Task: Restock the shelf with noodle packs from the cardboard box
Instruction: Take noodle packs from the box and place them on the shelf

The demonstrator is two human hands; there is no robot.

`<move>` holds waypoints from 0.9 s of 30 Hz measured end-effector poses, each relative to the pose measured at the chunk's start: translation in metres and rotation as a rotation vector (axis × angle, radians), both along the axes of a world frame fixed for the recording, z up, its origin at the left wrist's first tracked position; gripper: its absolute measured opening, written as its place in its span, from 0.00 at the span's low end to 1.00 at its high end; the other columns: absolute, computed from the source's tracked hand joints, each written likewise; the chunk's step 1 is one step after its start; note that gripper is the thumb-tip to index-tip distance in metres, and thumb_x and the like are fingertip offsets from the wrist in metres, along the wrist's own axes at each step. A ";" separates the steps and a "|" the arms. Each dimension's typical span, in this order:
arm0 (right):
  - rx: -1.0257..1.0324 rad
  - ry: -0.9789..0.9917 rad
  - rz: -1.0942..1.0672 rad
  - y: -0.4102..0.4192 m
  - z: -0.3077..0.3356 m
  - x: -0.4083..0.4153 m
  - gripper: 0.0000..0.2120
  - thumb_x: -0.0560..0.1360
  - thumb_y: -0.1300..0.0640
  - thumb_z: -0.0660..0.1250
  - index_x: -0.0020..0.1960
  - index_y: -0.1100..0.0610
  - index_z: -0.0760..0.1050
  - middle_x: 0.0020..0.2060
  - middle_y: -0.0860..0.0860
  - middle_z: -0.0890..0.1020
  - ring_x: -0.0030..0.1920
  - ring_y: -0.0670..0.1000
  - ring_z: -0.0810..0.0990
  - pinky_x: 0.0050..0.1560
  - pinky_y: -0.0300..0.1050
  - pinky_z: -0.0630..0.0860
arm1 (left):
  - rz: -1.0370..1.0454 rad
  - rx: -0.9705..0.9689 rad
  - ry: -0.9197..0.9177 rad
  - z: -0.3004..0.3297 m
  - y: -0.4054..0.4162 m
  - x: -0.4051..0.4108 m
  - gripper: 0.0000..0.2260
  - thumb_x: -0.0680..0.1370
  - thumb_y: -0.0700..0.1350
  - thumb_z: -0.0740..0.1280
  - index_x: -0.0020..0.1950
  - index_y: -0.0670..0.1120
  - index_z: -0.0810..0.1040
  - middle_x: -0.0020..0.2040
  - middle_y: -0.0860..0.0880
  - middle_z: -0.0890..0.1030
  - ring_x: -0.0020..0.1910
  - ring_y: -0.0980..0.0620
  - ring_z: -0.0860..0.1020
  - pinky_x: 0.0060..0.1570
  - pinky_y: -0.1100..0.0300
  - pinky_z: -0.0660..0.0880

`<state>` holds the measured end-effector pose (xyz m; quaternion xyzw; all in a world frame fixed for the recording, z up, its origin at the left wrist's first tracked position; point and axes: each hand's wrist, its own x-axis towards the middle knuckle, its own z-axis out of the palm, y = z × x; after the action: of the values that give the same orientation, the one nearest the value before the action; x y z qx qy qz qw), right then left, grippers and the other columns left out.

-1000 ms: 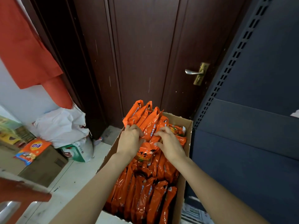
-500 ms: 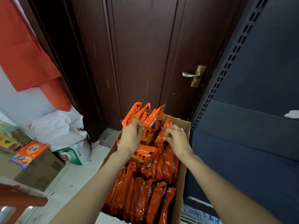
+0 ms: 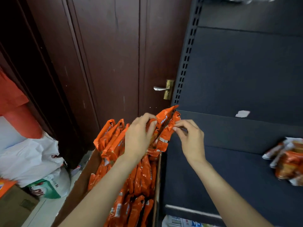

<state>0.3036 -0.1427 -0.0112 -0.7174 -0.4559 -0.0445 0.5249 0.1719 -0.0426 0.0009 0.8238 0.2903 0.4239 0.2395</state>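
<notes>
Head view: vs 0.5 s ago, both hands have lifted a few orange noodle packs (image 3: 165,126) above the cardboard box (image 3: 78,190), next to dark shelf (image 3: 229,131). Left hand (image 3: 139,136) grips them; right hand (image 3: 191,138) pinches pack edge. Packs glossy, crinkled.

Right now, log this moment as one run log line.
stage: lifting packs | left hand: grips packs | right hand: pinches packs | box: many packs left | shelf: few packs at right
</notes>
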 end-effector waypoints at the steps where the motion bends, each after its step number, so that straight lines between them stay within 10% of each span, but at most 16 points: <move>1: 0.014 -0.006 -0.017 -0.012 0.004 0.009 0.04 0.72 0.66 0.70 0.44 0.58 0.80 0.44 0.48 0.79 0.45 0.40 0.78 0.49 0.27 0.72 | -0.025 0.017 0.009 0.005 -0.010 0.012 0.04 0.78 0.46 0.64 0.51 0.50 0.77 0.44 0.52 0.81 0.45 0.52 0.78 0.44 0.53 0.76; 9: 0.053 0.003 -0.210 -0.143 0.010 0.103 0.04 0.72 0.64 0.70 0.45 0.57 0.81 0.44 0.47 0.79 0.47 0.43 0.79 0.51 0.38 0.76 | -0.314 -0.053 0.043 0.016 -0.117 0.132 0.02 0.78 0.47 0.63 0.48 0.53 0.76 0.41 0.55 0.81 0.42 0.55 0.80 0.45 0.52 0.76; 21: -0.139 -0.009 -0.391 -0.340 -0.026 0.254 0.03 0.72 0.63 0.71 0.44 0.57 0.80 0.43 0.46 0.78 0.42 0.43 0.77 0.47 0.25 0.70 | -0.485 -0.229 0.219 -0.028 -0.292 0.306 0.04 0.79 0.44 0.61 0.48 0.51 0.75 0.40 0.53 0.81 0.40 0.54 0.80 0.43 0.49 0.78; 27: -0.237 0.009 -0.450 -0.393 -0.048 0.290 0.02 0.73 0.62 0.70 0.46 0.58 0.79 0.44 0.47 0.76 0.43 0.48 0.80 0.49 0.42 0.77 | -0.589 -0.348 0.319 -0.053 -0.333 0.349 0.06 0.79 0.40 0.62 0.46 0.50 0.74 0.43 0.51 0.80 0.41 0.54 0.78 0.42 0.60 0.74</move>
<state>0.5934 -0.5358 -0.0590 -0.8575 -0.2845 -0.1035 0.4159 0.5208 -0.3757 -0.0524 0.8746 0.1423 0.1475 0.4394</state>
